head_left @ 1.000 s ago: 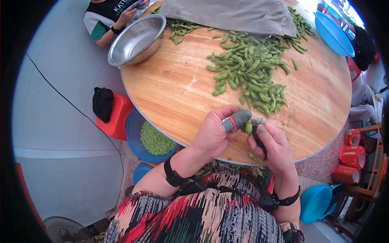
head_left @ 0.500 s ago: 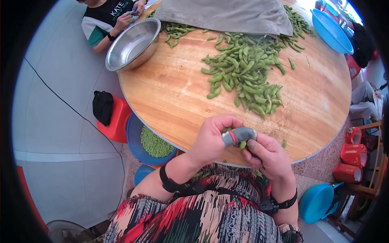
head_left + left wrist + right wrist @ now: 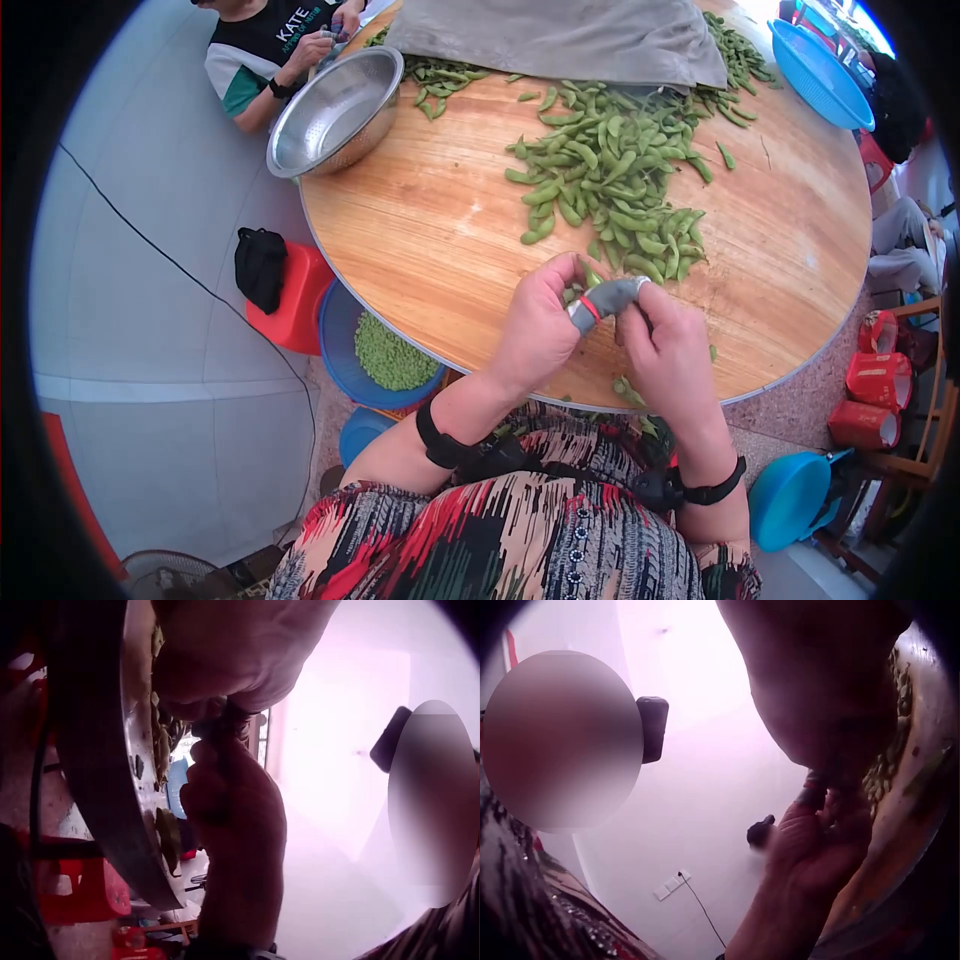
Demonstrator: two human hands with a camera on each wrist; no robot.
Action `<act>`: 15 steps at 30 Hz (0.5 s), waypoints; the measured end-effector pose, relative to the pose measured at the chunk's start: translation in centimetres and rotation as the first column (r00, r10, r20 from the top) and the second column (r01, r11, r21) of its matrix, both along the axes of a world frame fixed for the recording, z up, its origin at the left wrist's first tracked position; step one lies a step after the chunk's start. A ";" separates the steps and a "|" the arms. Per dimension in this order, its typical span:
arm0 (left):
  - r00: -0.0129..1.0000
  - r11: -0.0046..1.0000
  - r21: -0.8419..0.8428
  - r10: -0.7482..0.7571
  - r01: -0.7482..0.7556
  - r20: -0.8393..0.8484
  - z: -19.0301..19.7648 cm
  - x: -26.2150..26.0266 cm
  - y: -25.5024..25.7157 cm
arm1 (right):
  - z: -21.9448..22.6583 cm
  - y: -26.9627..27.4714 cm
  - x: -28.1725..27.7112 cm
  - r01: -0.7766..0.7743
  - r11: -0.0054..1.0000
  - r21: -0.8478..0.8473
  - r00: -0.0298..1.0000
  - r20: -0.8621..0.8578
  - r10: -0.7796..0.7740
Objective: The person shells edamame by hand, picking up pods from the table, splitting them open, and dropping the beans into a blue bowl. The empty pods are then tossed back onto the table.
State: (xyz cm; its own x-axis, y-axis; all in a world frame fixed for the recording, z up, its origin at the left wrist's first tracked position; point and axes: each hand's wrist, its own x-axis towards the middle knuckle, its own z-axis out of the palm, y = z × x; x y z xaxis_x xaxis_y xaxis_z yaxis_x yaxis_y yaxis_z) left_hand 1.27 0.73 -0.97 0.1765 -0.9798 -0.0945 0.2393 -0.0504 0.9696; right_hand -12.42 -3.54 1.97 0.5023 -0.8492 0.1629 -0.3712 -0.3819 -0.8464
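My left hand (image 3: pixel 540 330) wears a grey thumb cover (image 3: pixel 608 297) with a red band. It pinches a green soybean pod (image 3: pixel 591 274) between thumb and fingers, just above the table. My right hand (image 3: pixel 672 345) has its fingers curled against the tip of that covered thumb, its back to the camera. Whether it also grips a pod I cannot tell. Beyond both hands lies a heap of soybean pods (image 3: pixel 620 180). In the left wrist view, the right hand (image 3: pixel 236 810) meets the left one from below; both wrist views are dark around the fingers.
On the round wooden table (image 3: pixel 430 220) are a steel colander (image 3: pixel 335 115), a grey cloth (image 3: pixel 560 40) and a blue basket (image 3: pixel 820 80). Below its left edge, a blue basin (image 3: pixel 335 335) holds shelled beans beside a red stool (image 3: pixel 285 315). Another person (image 3: pixel 285 55) sits at the far left.
Both hands dipped toward the near table edge, then came back up near the heap. A pod between the hands went largely out of sight; a pod now shows above the left thumb.
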 end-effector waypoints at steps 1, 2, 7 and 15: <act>0.998 1.000 0.020 0.006 -0.005 -0.061 0.2 0.0 0.0 | 0.0 -0.4 0.1 0.005 0.999 0.033 1.000 -0.022 -0.005; 0.993 0.999 0.041 0.016 -0.011 -0.121 0.4 0.2 0.0 | 0.1 -0.7 0.3 0.009 0.998 0.066 0.999 -0.045 -0.006; 0.906 1.000 0.013 0.022 -0.018 -0.423 0.1 0.5 -0.3 | 1.0 -1.2 1.6 0.062 0.977 0.205 0.998 -0.031 -0.057; 0.864 0.994 0.018 0.102 -0.107 -0.493 0.1 1.9 0.2 | 1.2 -1.5 2.5 -0.006 0.999 0.041 0.997 -0.072 0.009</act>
State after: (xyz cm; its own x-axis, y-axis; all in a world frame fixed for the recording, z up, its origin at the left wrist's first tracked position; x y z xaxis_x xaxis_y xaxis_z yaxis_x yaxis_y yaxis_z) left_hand 3.17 0.98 -0.91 0.2113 -0.9594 -0.1868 0.6891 0.0107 0.7246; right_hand -9.91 -5.06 3.20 0.5180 -0.8505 0.0917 -0.4288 -0.3509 -0.8325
